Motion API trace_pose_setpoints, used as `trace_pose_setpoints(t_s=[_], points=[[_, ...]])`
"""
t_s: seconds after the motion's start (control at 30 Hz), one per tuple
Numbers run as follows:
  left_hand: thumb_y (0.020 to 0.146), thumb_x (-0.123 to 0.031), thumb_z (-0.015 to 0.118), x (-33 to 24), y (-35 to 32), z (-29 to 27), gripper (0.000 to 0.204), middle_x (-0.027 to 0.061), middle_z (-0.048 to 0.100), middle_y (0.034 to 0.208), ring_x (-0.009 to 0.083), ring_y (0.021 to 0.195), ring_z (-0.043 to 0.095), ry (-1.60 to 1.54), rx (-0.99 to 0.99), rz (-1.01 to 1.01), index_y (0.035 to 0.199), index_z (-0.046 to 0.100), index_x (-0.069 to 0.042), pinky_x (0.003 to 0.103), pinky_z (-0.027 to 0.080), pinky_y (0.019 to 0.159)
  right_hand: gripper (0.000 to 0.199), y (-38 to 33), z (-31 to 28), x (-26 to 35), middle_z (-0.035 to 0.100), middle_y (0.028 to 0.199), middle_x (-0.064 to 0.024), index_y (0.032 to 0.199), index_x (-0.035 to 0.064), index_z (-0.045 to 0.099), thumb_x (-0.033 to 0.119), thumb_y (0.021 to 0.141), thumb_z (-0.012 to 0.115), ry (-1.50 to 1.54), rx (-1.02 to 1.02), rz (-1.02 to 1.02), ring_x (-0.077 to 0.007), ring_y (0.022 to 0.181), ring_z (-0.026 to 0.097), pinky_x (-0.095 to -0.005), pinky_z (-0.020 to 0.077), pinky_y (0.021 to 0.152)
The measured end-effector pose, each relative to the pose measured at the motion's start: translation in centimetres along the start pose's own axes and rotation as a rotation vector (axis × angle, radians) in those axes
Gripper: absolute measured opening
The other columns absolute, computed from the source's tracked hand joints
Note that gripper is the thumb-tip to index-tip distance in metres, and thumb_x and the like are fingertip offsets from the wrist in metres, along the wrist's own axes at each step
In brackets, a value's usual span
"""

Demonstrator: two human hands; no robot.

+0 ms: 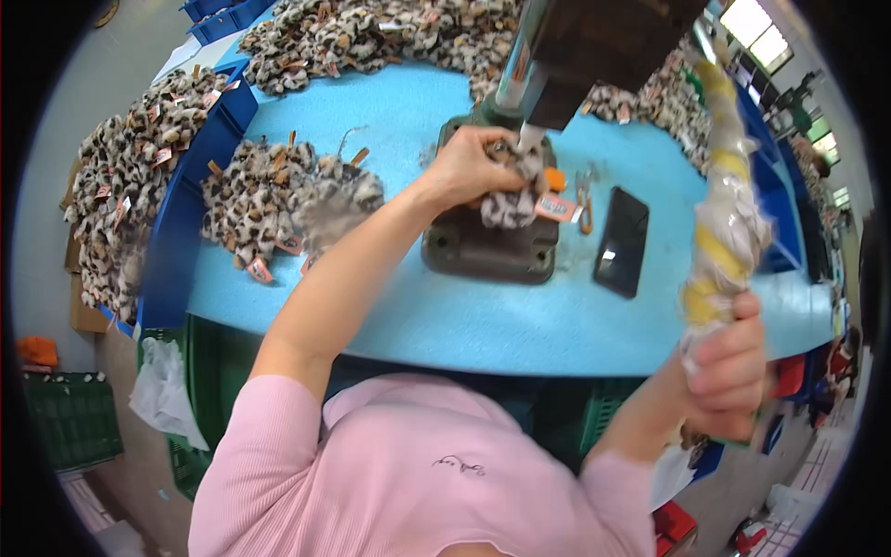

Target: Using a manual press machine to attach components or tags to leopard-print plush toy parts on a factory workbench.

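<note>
My left hand (469, 169) is closed on a small spotted plush piece (509, 209), grey, black and white, with an orange-and-white tag (557, 208) hanging from its right side. The plush sits beneath the tip of a dark hand press (594, 56), above the press's dark metal base (487, 251). Over on the right, the fingers of my right hand (729, 371) wrap round the lower end of the press lever (722, 223), a long handle bound in white and yellow plastic. The plush's underside is hidden.
A pile of similar plush pieces (278, 200) lies left of the press, beside a blue bin (190, 195) full of more. Further heaps (371, 42) line the back of the blue table (399, 316). A black phone (622, 241) and orange-handled pliers (585, 209) lie right of the base.
</note>
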State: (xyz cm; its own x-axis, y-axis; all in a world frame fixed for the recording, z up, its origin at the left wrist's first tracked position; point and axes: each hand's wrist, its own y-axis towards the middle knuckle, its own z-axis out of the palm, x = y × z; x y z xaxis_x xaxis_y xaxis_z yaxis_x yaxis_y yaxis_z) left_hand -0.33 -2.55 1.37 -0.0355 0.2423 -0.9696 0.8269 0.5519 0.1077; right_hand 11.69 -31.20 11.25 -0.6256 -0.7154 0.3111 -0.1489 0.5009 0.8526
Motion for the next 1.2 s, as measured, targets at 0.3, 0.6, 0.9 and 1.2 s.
trace_pose_setpoints(t_s=[0.3, 0.6, 0.9, 1.2], points=[[0.082, -0.034, 0.056, -2.1, -2.9, -2.0, 0.049, 0.0029, 0.053, 0.074, 0.0104, 0.062, 0.054, -0.344, 0.051, -0.394, 0.115, 0.045, 0.001, 0.021, 0.047, 0.047, 0.037, 2.2, 5.5, -6.4, 0.059, 0.094, -0.0105, 0.097, 0.0014, 0.057, 0.032, 0.086, 0.039, -0.079, -0.303, 0.913, -0.0167, 0.084, 0.057, -0.0302, 0.0445, 0.074], [0.079, -0.009, 0.057, -4.7, -3.5, -1.9, 0.015, 0.0074, 0.062, 0.08, 0.0107, 0.063, 0.059, -0.918, 0.229, -0.21, 0.089, 0.057, 0.002, 0.024, 0.052, 0.058, 0.01, 4.4, 10.4, -5.3, 0.056, 0.061, -0.0037, 0.077, -0.0023, 0.057, 0.004, 0.071, 0.061, 0.5, -0.133, 1.172, -0.0057, 0.044, 0.049, -0.0193, 0.0345, 0.035], [0.063, 0.0, 0.063, -4.9, -5.7, -1.0, 0.009, -0.0043, 0.051, 0.061, 0.0026, 0.059, 0.046, 0.119, 0.091, -0.065, 0.067, 0.054, -0.001, 0.018, 0.037, 0.053, 0.014, -1.3, 11.0, -9.3, 0.056, 0.068, 0.0006, 0.081, 0.005, 0.056, 0.018, 0.079, 0.059, 1.009, -0.155, 1.323, -0.0048, 0.056, 0.051, -0.0175, 0.0429, 0.051], [0.071, 0.002, 0.056, -1.9, -1.7, -1.1, 0.018, 0.0, 0.054, 0.08, 0.0084, 0.075, 0.055, -0.93, 0.255, -0.205, 0.081, 0.046, -0.009, 0.023, 0.047, 0.053, 0.009, -0.2, 11.6, -13.5, 0.059, 0.078, -0.0018, 0.082, 0.0019, 0.054, -0.001, 0.075, 0.057, 0.747, -0.473, 1.058, -0.0063, 0.068, 0.054, -0.0181, 0.0429, 0.058]])
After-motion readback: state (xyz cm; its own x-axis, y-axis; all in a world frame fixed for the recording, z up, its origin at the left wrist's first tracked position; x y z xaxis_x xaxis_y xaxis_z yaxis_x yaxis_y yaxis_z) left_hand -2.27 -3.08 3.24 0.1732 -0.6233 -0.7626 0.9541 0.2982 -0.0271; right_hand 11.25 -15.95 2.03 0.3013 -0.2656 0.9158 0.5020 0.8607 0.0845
